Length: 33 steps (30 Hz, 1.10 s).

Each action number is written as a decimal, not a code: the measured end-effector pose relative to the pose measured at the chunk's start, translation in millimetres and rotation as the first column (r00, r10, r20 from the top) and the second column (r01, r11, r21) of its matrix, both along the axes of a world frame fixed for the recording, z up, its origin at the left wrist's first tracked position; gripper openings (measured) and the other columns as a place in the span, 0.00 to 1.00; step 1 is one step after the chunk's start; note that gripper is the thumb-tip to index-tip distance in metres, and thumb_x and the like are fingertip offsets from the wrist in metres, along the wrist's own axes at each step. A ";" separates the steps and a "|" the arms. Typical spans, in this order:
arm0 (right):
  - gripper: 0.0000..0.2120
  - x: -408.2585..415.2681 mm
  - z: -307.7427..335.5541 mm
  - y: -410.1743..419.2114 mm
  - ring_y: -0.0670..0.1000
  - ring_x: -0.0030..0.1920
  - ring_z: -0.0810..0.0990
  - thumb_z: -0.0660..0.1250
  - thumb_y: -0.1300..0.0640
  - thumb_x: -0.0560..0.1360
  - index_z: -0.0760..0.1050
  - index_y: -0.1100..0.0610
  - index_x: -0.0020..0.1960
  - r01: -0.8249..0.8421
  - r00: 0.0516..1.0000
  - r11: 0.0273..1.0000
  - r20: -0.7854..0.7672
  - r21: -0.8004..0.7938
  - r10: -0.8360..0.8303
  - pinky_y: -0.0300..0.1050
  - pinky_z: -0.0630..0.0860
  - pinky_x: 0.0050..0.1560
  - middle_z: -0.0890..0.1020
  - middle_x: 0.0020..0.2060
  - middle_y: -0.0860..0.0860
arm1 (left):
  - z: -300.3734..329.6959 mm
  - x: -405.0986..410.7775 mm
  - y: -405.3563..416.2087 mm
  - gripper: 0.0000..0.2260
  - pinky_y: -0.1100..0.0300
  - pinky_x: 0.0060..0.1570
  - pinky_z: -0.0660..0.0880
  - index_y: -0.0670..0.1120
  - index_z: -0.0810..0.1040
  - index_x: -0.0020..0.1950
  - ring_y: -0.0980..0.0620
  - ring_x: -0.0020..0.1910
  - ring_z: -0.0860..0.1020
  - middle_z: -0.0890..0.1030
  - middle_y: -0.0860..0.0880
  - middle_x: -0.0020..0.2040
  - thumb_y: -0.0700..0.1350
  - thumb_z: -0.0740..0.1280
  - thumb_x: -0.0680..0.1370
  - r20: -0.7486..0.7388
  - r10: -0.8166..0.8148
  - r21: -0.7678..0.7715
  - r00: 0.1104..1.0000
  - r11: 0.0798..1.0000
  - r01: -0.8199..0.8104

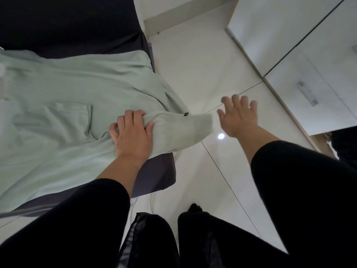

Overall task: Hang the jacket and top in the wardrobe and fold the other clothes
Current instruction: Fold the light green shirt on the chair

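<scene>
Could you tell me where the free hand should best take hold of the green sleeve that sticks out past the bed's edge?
Probably at the cuff end of the sleeve, coming in from the right over the floor. That end hangs free past the bed, while the left hand already pinches the sleeve nearer the shirt. The open right hand is beside the cuff.

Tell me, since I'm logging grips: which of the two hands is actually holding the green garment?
The left hand: its fingers are closed around the sleeve of the green garment. The right hand is open, fingers spread, over the floor beside the cuff, holding nothing.
</scene>
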State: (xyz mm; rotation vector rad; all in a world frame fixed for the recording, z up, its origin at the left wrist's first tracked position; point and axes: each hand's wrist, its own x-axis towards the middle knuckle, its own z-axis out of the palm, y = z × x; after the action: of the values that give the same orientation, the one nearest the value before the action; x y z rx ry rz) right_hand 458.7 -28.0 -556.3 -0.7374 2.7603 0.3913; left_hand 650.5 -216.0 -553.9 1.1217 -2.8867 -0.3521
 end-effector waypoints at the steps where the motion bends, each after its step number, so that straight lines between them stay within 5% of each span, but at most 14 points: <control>1: 0.21 12.2 -1.7 -7.3 0.57 0.68 0.60 0.46 0.45 0.81 0.57 0.49 0.72 -0.024 0.999 0.999 0.026 -0.037 0.025 0.55 0.56 0.65 0.64 0.67 0.52 | -1.0 3.6 -0.7 0.17 0.47 0.65 0.55 0.47 0.69 0.66 0.44 0.62 0.66 0.70 0.46 0.63 0.53 0.59 0.80 -0.011 0.000 0.001 1.000 1.000 0.000; 6: 0.20 86.0 -6.2 -68.4 0.56 0.65 0.65 0.47 0.47 0.81 0.62 0.49 0.71 -0.178 0.961 0.922 0.142 -0.343 0.238 0.54 0.59 0.64 0.66 0.66 0.52 | 0.5 27.3 -13.1 0.19 0.44 0.72 0.46 0.47 0.66 0.71 0.49 0.71 0.62 0.67 0.49 0.69 0.52 0.56 0.81 -0.038 0.011 0.045 0.999 0.999 -0.009; 9: 0.17 114.8 -0.6 -105.6 0.56 0.60 0.68 0.52 0.52 0.80 0.69 0.57 0.64 -0.096 0.988 0.870 0.062 -0.484 0.144 0.52 0.61 0.60 0.70 0.61 0.53 | 6.0 49.5 -35.3 0.19 0.44 0.73 0.46 0.47 0.68 0.70 0.49 0.72 0.61 0.67 0.49 0.70 0.51 0.54 0.81 -0.082 0.061 0.020 0.995 0.998 -0.060; 13: 0.16 137.3 8.6 -135.0 0.57 0.58 0.69 0.62 0.60 0.72 0.73 0.55 0.59 -0.165 0.985 0.826 -0.042 -0.540 0.170 0.50 0.60 0.58 0.72 0.57 0.54 | 9.0 95.5 -69.6 0.20 0.44 0.72 0.46 0.48 0.64 0.73 0.46 0.74 0.56 0.61 0.48 0.75 0.51 0.54 0.81 -0.070 0.366 0.062 0.928 0.930 -0.362; 18: 0.14 172.6 20.0 -191.1 0.52 0.59 0.67 0.53 0.54 0.78 0.75 0.50 0.58 -0.299 0.919 0.823 0.085 -0.482 0.384 0.48 0.58 0.57 0.73 0.55 0.47 | 11.0 163.6 -103.1 0.22 0.45 0.70 0.55 0.45 0.62 0.74 0.43 0.73 0.59 0.61 0.45 0.75 0.51 0.55 0.81 -0.034 0.585 0.138 0.810 0.806 -0.576; 22: 0.17 202.5 23.3 -241.9 0.53 0.53 0.71 0.49 0.52 0.80 0.76 0.55 0.49 -0.166 0.944 0.858 0.172 -0.485 0.280 0.50 0.61 0.52 0.76 0.49 0.50 | 20.9 185.4 -130.6 0.22 0.44 0.65 0.62 0.46 0.63 0.73 0.43 0.71 0.60 0.61 0.47 0.74 0.51 0.57 0.80 0.023 0.583 0.144 0.812 0.802 -0.580; 25: 0.20 211.1 22.2 -273.1 0.57 0.55 0.76 0.51 0.50 0.81 0.78 0.58 0.53 -0.051 0.952 0.883 0.244 -0.466 0.184 0.50 0.67 0.53 0.79 0.52 0.54 | 31.1 180.7 -165.7 0.22 0.47 0.60 0.66 0.45 0.65 0.71 0.42 0.66 0.67 0.68 0.45 0.69 0.51 0.59 0.79 0.112 0.609 0.149 0.785 0.771 -0.620; 30: 0.12 196.7 18.7 -314.0 0.58 0.50 0.79 0.60 0.50 0.78 0.74 0.58 0.43 0.376 0.856 0.708 0.517 -0.598 -0.017 0.46 0.71 0.47 0.78 0.40 0.55 | 36.6 153.0 -226.8 0.22 0.53 0.62 0.68 0.41 0.68 0.70 0.42 0.63 0.73 0.75 0.43 0.65 0.50 0.61 0.79 -0.050 0.562 0.369 0.825 0.778 -0.508; 33: 0.16 186.7 16.5 -317.8 0.55 0.39 0.71 0.63 0.49 0.76 0.63 0.52 0.34 0.510 0.782 0.643 0.619 -0.571 -0.071 0.44 0.66 0.41 0.69 0.31 0.48 | 41.7 128.4 -237.2 0.19 0.50 0.53 0.79 0.43 0.74 0.64 0.44 0.46 0.83 0.82 0.46 0.48 0.53 0.61 0.80 -0.128 0.659 0.616 0.742 0.639 -0.461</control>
State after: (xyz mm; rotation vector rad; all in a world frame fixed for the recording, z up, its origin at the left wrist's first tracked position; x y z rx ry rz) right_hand 645.3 -345.9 -539.7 -0.3864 2.3200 -0.9147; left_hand 778.9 -453.2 -512.2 1.7558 -1.9908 -1.2469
